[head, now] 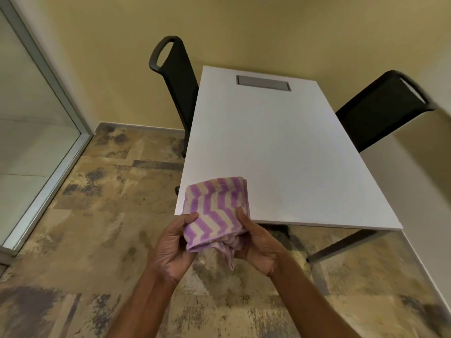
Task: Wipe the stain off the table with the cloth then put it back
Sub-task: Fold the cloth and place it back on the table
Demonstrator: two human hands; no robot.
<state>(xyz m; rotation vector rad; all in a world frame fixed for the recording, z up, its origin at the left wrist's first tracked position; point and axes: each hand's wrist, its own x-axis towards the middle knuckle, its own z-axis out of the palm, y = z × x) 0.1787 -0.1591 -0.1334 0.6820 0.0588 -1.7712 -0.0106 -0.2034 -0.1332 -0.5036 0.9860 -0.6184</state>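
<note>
A folded cloth (216, 211) with purple and cream zigzag stripes is held over the near left corner of the white table (280, 147). My left hand (174, 245) grips its left lower edge and my right hand (258, 245) grips its right lower edge, with a loose end hanging down between them. Part of the cloth overlaps the table's corner; whether it rests on the surface I cannot tell. No stain shows on the tabletop.
A grey cable hatch (263, 83) is set in the table's far end. One black chair (175, 89) stands at the table's left side, another black chair (380, 103) at the right. A glass partition (31, 132) runs along the left. Patterned carpet covers the floor.
</note>
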